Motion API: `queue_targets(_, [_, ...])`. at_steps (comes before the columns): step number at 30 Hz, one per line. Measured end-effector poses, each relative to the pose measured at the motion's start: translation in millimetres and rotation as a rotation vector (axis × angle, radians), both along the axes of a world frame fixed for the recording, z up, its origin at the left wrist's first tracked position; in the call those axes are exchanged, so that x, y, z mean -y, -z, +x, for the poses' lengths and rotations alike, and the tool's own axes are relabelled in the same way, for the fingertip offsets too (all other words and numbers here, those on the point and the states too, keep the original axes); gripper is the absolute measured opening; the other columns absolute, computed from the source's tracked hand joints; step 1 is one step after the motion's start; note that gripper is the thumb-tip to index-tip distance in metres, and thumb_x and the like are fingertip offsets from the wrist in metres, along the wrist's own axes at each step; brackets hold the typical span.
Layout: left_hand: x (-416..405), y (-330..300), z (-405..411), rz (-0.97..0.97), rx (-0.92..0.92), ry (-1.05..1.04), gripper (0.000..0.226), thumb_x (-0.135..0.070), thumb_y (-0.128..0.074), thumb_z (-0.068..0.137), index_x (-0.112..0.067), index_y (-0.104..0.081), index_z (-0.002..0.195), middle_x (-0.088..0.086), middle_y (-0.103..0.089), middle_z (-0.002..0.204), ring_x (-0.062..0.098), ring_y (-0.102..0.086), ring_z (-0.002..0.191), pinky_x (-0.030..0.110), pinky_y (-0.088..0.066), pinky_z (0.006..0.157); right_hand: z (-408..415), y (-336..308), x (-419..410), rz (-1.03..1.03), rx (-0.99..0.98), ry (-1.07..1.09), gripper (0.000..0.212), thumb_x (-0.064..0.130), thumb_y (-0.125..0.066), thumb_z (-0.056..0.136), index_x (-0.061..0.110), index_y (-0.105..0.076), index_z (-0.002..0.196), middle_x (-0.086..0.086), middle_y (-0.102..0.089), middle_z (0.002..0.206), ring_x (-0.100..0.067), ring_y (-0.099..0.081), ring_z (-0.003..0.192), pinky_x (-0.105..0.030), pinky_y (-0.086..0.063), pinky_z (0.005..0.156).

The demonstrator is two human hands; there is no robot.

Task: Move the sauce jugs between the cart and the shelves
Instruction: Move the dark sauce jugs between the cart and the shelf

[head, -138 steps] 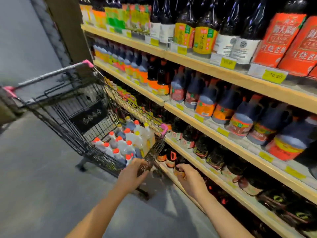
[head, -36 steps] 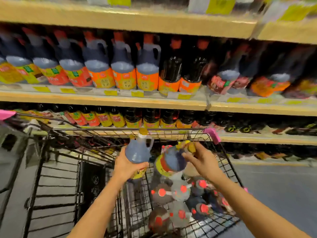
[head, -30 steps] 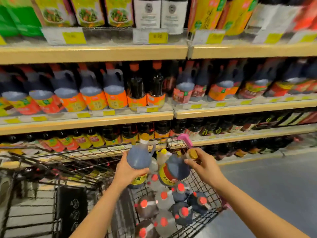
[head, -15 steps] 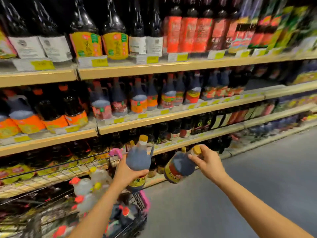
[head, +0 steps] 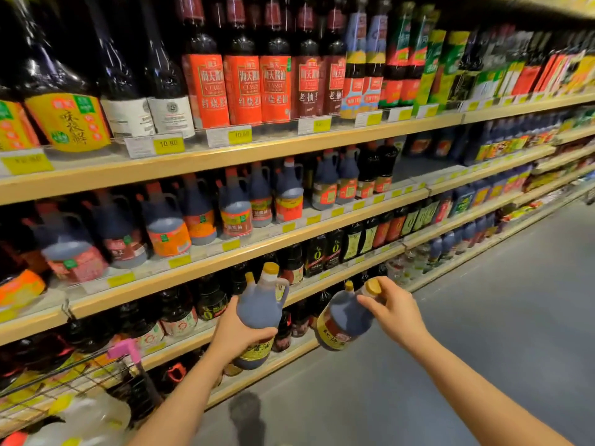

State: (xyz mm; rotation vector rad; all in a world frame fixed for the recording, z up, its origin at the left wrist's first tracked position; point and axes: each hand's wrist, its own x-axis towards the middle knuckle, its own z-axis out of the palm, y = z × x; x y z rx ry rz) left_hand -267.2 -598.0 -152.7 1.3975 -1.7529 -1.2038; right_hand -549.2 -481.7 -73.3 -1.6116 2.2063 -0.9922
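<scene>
Holding: left hand [head: 239, 336] wraps the belly of an upright dark jug [head: 259, 312], yellow cap on top.
Pinching: right hand [head: 396, 312] grips the capped neck of a second jug [head: 342, 320], which hangs tilted left beside the first, well apart.
Cart [head: 127, 350]: pink-cornered wire rim at lower left, against the shelves' bottom edge.
Shelves [head: 257, 246]: rows of sauce jugs and bottles behind both hands, yellow price tags along the front edges.
</scene>
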Motion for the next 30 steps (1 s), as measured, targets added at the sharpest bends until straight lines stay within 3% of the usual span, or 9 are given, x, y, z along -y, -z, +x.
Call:
queue_targets(3, [37,4,-28,0.017,0.011,0.021,0.081,-0.052,-0.085,0.032,-0.023,-0.047,0.098,-0.006,-0.062,0.099,0.010,-0.061,0.091,0.029,-0.051,0.069,-25,0,33,-0.009,-0.006,0.005,0.023,0.033,-0.067,0.083,0.015,-0.052,0.081,0.007,-0.057,0.069,-0.015,-0.054,0.066,-0.030,-0.040,0.054])
queue_targets(9, [117,-2,-80,0.046,-0.013,0.009,0.088,-0.056,-0.084,0.028,-0.028,-0.048,0.103,-0.012,-0.062,0.101,0.010,-0.060,0.092,0.030,-0.051,0.072,-67,-17,117,-0.066,-0.010,0.008,0.024,0.032,-0.065,0.084,0.014,-0.050,0.081,0.007,-0.055,0.067,-0.017,-0.054,0.065,-0.035,-0.040,0.056])
queue_targets(15, [170,-23,-106,-0.020,-0.053,-0.028,0.074,-0.028,-0.094,0.046,-0.028,-0.047,0.103,-0.019,-0.060,0.097,0.002,-0.058,0.086,0.023,-0.046,0.065,-96,-48,195,-0.186,-0.033,-0.022,0.022,0.033,-0.065,0.085,0.019,-0.048,0.081,0.011,-0.053,0.068,-0.017,-0.054,0.067,-0.030,-0.036,0.055])
queue_targets(18, [186,-29,-115,-0.062,-0.058,-0.058,0.068,-0.019,-0.093,0.047,-0.027,-0.048,0.097,-0.016,-0.063,0.094,-0.007,-0.060,0.083,0.012,-0.045,0.060,-110,-57,230,-0.214,-0.069,-0.086,0.021,0.035,-0.063,0.086,0.018,-0.051,0.087,0.008,-0.055,0.070,-0.019,-0.055,0.069,-0.034,-0.040,0.056])
queue_targets(20, [195,-33,-123,-0.090,-0.059,-0.095,0.068,-0.017,-0.093,0.047,-0.020,-0.051,0.099,-0.008,-0.066,0.098,-0.002,-0.062,0.089,0.017,-0.049,0.065,-121,-60,252,-0.271,-0.050,-0.140,0.020,0.033,-0.064,0.086,0.016,-0.054,0.091,0.007,-0.057,0.073,-0.019,-0.056,0.070,-0.035,-0.043,0.057])
queue_targets(23, [206,-39,-136,-0.099,-0.071,-0.189,0.075,-0.021,-0.093,0.049,-0.013,-0.051,0.111,-0.004,-0.064,0.108,0.014,-0.061,0.098,0.032,-0.051,0.076,-138,-64,283,-0.312,-0.021,-0.182,0.019,0.035,-0.063,0.086,0.019,-0.053,0.090,0.008,-0.056,0.070,-0.020,-0.057,0.068,-0.037,-0.045,0.057])
queue_targets(26, [205,-44,-154,-0.159,-0.034,-0.310,0.076,-0.028,-0.093,0.050,-0.016,-0.049,0.111,-0.006,-0.059,0.104,0.013,-0.057,0.094,0.032,-0.048,0.075,-151,-65,310,-0.367,0.028,-0.241,0.016,0.034,-0.064,0.085,0.025,-0.051,0.087,0.014,-0.055,0.065,-0.015,-0.058,0.065,-0.033,-0.045,0.054])
queue_targets(30, [199,-44,-169,-0.166,-0.031,-0.379,0.090,-0.049,-0.085,0.035,-0.014,-0.050,0.111,-0.009,-0.062,0.102,0.005,-0.059,0.089,0.031,-0.051,0.074,-151,-57,337,-0.413,0.030,-0.318,0.018,0.034,-0.065,0.084,0.025,-0.050,0.086,0.015,-0.053,0.061,-0.009,-0.055,0.058,-0.028,-0.040,0.048])
